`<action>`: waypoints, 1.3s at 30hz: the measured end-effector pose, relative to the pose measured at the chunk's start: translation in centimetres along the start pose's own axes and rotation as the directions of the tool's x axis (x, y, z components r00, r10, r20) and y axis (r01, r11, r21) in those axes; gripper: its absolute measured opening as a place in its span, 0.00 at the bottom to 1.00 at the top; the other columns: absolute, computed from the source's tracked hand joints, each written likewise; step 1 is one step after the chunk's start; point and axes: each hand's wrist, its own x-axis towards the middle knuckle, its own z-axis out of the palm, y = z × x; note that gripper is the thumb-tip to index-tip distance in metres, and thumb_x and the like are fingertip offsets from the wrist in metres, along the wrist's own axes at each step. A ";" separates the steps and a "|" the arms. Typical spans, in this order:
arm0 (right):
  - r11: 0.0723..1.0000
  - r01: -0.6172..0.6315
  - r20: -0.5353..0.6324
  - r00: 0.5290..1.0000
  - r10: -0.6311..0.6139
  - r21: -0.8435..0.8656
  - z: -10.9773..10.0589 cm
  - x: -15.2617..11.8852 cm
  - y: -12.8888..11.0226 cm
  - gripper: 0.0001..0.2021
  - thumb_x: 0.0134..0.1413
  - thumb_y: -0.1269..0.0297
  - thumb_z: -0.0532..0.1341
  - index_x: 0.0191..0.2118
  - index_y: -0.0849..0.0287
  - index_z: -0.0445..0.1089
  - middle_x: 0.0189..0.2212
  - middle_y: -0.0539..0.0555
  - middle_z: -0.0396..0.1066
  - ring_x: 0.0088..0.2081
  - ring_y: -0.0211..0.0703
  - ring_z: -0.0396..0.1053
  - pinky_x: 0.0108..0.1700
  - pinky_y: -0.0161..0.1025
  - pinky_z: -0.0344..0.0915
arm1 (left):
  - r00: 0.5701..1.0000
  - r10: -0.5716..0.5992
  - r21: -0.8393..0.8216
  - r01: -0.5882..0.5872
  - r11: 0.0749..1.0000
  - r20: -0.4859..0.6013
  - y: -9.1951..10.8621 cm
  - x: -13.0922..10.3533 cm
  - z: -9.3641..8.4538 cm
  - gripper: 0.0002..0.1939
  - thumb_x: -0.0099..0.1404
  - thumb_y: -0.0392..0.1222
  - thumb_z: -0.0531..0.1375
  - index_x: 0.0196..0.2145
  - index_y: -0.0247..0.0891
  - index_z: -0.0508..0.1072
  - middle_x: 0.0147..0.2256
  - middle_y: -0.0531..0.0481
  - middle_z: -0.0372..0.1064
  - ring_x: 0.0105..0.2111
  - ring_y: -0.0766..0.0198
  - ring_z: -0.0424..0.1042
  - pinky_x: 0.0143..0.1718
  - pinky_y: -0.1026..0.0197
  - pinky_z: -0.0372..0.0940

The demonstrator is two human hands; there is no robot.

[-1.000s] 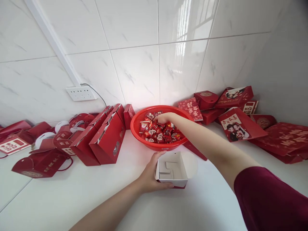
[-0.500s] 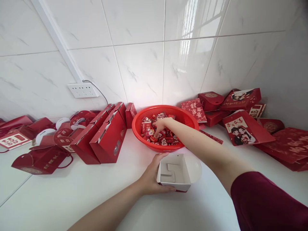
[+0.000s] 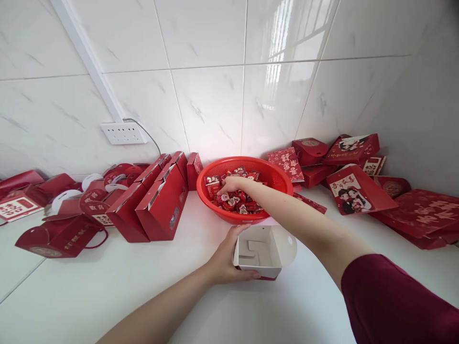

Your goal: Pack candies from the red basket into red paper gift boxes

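My left hand [image 3: 227, 260] grips a small paper candy box [image 3: 260, 272] by its left side, thumb along the front and fingers behind. The box is open at the top, white inside, red outside low down, with a rounded white flap folded out to the right. Nothing lies inside it. My right hand [image 3: 233, 184] reaches into a red plastic basket [image 3: 281, 179] of wrapped candies [image 3: 245, 205]. Its fingers are bent down and closed at a pinkish wrapped candy [image 3: 224, 196]; the fingertips are partly hidden.
Red folded boxes [image 3: 163, 205] stand upright left of the basket, with handled boxes [image 3: 62, 234] further left. More red boxes [image 3: 358, 191] and flat red bags [image 3: 419, 215] are piled at right. A white socket strip [image 3: 124, 133] is on the tiled wall behind the white table [image 3: 201, 315].
My right hand has shifted slightly left in the basket, and its fingers have drawn together among the candies. My left hand still holds the box in nearly the same place.
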 end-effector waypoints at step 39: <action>0.992 -0.038 -0.236 0.972 0.008 -0.123 0.7 -11.2 6.7 0.18 0.55 0.60 0.63 0.52 0.57 0.70 0.47 0.56 0.75 0.46 0.46 0.72 0.45 0.34 0.65 | 0.999 0.029 -0.027 -0.030 0.999 -0.030 -0.3 0.1 0.5 0.51 0.52 0.44 0.72 0.66 0.47 0.47 0.64 0.40 0.50 0.62 0.44 0.56 0.62 0.43 0.55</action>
